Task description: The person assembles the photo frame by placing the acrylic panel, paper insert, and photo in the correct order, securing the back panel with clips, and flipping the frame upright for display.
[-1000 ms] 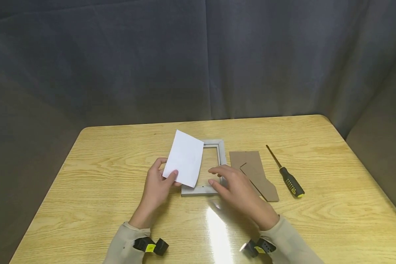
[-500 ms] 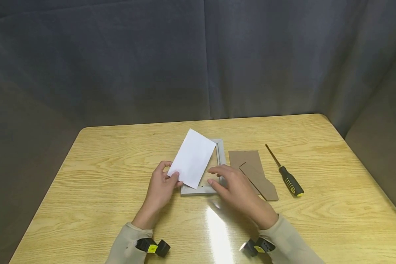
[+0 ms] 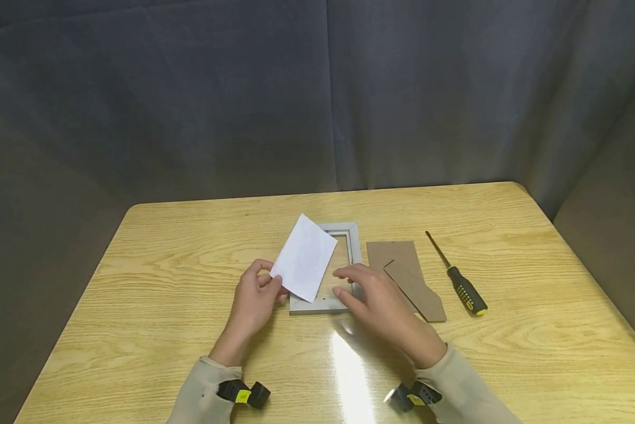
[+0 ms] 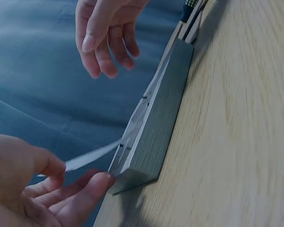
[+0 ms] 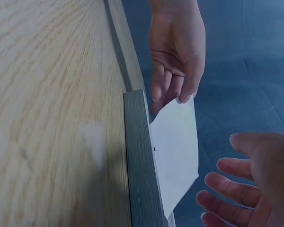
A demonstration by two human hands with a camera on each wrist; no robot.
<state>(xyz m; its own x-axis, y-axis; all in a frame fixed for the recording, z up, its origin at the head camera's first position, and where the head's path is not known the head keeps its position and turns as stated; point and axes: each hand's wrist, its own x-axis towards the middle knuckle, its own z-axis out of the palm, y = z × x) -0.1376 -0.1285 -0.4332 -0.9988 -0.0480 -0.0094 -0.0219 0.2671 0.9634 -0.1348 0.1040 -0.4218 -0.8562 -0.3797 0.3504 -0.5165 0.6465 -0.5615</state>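
Note:
A white sheet of paper [image 3: 304, 259] is pinched at its lower left corner by my left hand [image 3: 254, 299], thumb on top. It slants over the left part of a grey picture frame [image 3: 354, 244] that lies flat on the table and hides that side from the head view. In the left wrist view the paper [image 4: 92, 156] slopes down to the frame [image 4: 156, 127]. My right hand [image 3: 378, 300] hovers over the frame's right side, fingers relaxed and apart, holding nothing. The right wrist view shows the paper [image 5: 175, 151] between the two hands.
Right of the frame lies a brown backing board [image 3: 396, 253] with an angled stand piece [image 3: 418, 291] on it. Farther right is a black and yellow screwdriver [image 3: 468, 293]. The wooden table [image 3: 163, 282] ends at a dark curtain [image 3: 232, 106].
The paper first swung right across the frame, then came back a little left and tipped lower. My left hand moved slightly with it. The right hand stayed nearly still.

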